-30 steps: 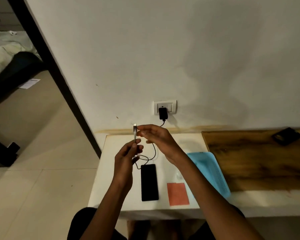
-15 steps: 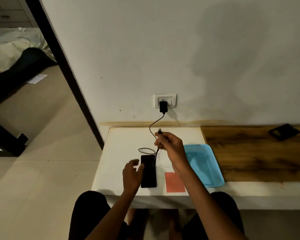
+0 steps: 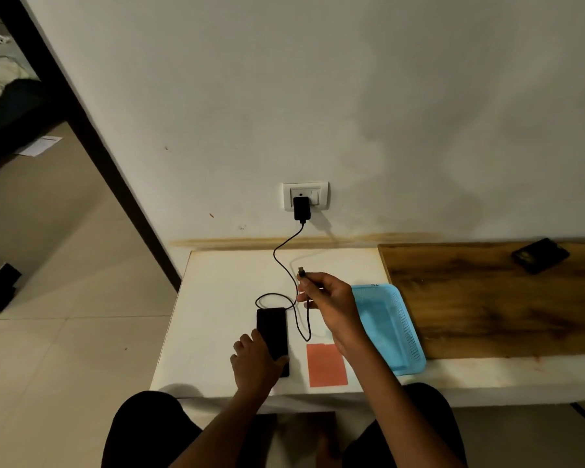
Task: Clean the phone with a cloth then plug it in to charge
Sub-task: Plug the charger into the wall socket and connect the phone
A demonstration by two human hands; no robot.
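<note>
A black phone lies screen up on the white table. My left hand grips its near end, thumb on the right edge and fingers on the left. My right hand pinches the black charging cable just behind its plug tip, which points up and away above the table. The cable runs from a black adapter in the wall socket and loops on the table beside the phone. An orange cloth lies flat to the right of the phone.
A light blue perforated tray sits right of my right hand. A wooden board covers the table's right part, with a small black object on its far end. A dark door frame and tiled floor are to the left.
My left hand dropped from the cable down to the phone and now grips its near end. My right hand lowered the cable plug and holds it above the table.
</note>
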